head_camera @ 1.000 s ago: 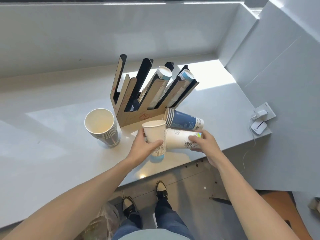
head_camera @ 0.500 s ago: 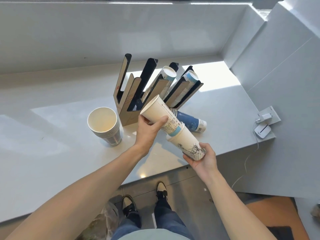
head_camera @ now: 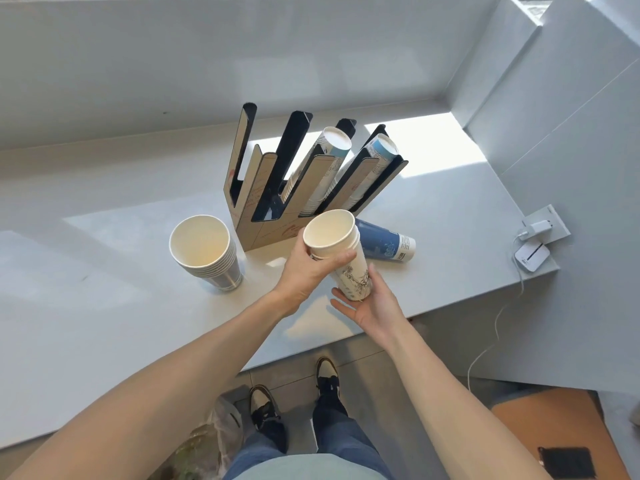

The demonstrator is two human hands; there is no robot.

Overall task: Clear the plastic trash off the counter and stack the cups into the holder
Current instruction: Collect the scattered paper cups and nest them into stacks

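Nested cups (head_camera: 350, 271): left hand (head_camera: 304, 271) grips near rim; right hand (head_camera: 372, 308), fingers straight, supports base; axis tilted, mouth upward; holder (head_camera: 265, 233) just beyond, nearer left hand.

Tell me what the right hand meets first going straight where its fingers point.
Probably the base of the white cup stack, gripped by the left hand; whether the right hand touches it is unclear.

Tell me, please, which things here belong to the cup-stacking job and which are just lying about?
Job:
- nested white cups, gripped by the left hand, propped underneath by the right hand
- blue cups lying sideways
- upright cup stack
- cup holder

Lying about:
- wall charger
- white device below it
- dark object on the floor
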